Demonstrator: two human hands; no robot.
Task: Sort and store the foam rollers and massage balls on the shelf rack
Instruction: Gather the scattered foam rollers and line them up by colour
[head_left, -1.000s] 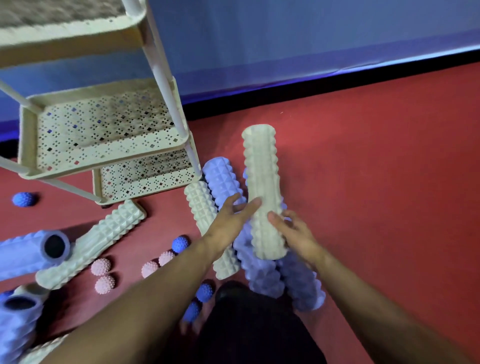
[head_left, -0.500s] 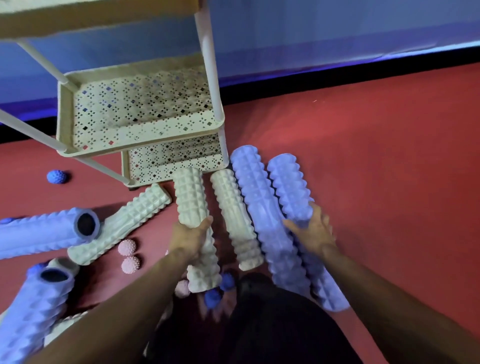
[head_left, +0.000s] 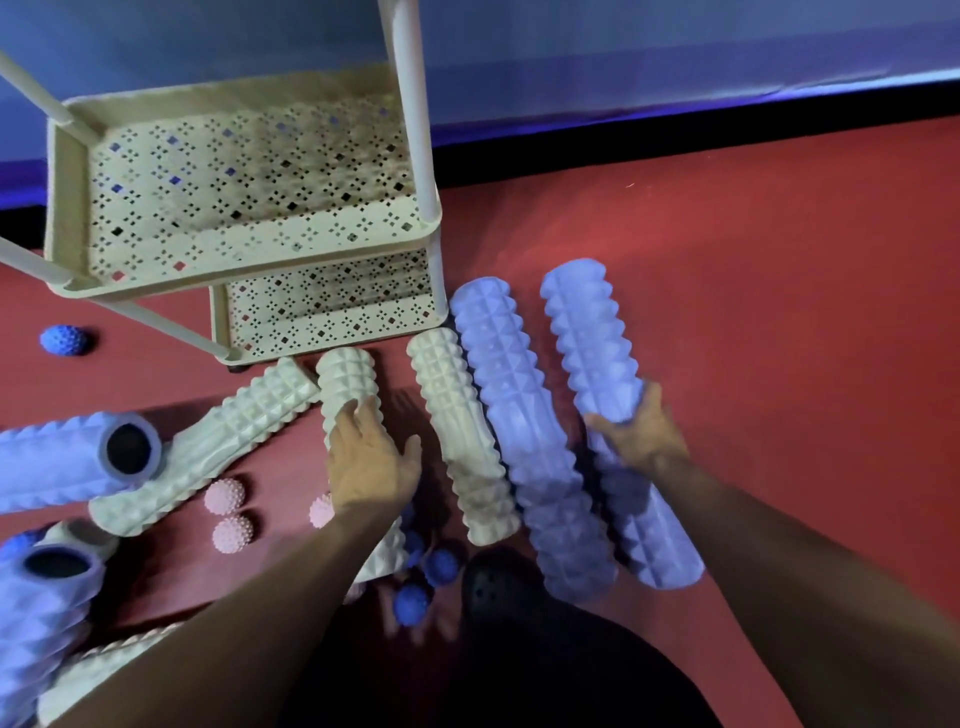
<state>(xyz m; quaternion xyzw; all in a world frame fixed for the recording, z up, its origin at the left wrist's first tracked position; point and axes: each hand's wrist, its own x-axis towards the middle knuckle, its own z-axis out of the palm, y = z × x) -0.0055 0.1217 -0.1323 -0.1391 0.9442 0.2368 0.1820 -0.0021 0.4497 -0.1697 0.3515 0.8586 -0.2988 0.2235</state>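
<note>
Nearest the body, between the forearms, blue balls (head_left: 440, 566) lie loose on the red floor (head_left: 753, 312), blurred; a nudge from either arm or a knee would likely send them rolling out of reach. The left hand (head_left: 371, 457) lies palm-down over a cream roller (head_left: 349, 395), fingers spread on its ridges rather than wrapped around it, so the roller looks pinned, not gripped; lifted this way it could slip or swing its hidden near end into the pink balls (head_left: 224, 496) just left of the wrist. The right hand (head_left: 641, 434) cups the outer purple roller (head_left: 597, 358) from the side, fingers curled against it, though whether it truly clasps it I cannot tell. Between the hands lie a second cream roller (head_left: 457, 431) and a second purple roller (head_left: 511, 395), side by side and touching; pulling the outer one away may let them roll apart. Left of the left hand, another cream roller (head_left: 218, 447) rests aslant against a hollow purple one (head_left: 67, 457). Beyond the hands stands the rack (head_left: 244, 239), its perforated trays bare; a long roller raised one-handed could strike a post or overhang a tray rim and tip off.
</note>
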